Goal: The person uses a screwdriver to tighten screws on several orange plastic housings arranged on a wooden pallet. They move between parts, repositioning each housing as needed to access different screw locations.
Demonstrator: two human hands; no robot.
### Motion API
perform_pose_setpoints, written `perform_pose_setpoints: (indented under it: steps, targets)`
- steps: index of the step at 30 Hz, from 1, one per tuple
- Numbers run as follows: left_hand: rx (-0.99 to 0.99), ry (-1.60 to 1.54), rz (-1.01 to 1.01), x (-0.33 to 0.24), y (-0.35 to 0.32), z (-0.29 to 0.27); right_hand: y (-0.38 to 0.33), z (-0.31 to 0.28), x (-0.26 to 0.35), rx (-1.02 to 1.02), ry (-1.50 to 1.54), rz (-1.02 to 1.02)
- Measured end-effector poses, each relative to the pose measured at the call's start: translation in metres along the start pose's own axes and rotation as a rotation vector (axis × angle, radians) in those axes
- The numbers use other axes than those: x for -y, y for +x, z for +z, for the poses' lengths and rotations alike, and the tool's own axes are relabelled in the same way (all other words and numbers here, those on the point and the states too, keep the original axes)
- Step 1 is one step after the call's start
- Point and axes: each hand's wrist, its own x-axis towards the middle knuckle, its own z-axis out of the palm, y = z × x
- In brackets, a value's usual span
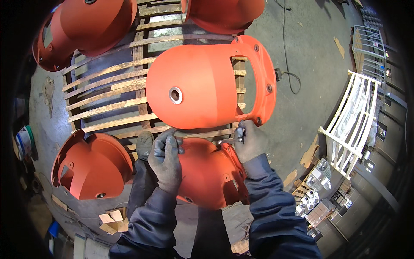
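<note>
Orange dome housing (202,86): lies on wooden pallet (108,86), just above both gloved hands. Left hand (166,157): closed on a small dark item. Right hand (250,140): clamped on thin metal tool (228,140) at the housing's flange.

My one view sits on my head and looks steeply down over my forearms, close to my left hand (166,160) and right hand (249,140). The fisheye bends the far wooden pallet (108,86) and the concrete floor (302,52) toward a dark rim; a white rack (353,116) curves at the right.
</note>
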Motion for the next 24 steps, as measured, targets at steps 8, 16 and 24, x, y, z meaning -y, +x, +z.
perform_pose_setpoints:
  steps: [8,16,24]
  targets:
    - [0.023,0.010,-0.003,0.005,-0.004,0.002,-0.002,0.038,-0.001,-0.269,1.980,1.246]
    - [0.037,0.015,0.037,0.005,-0.003,0.004,-0.049,0.002,0.006,-0.364,1.322,0.714]
    - [0.041,0.031,0.013,0.010,-0.005,0.003,0.000,-0.034,0.006,0.172,-0.409,-0.268]
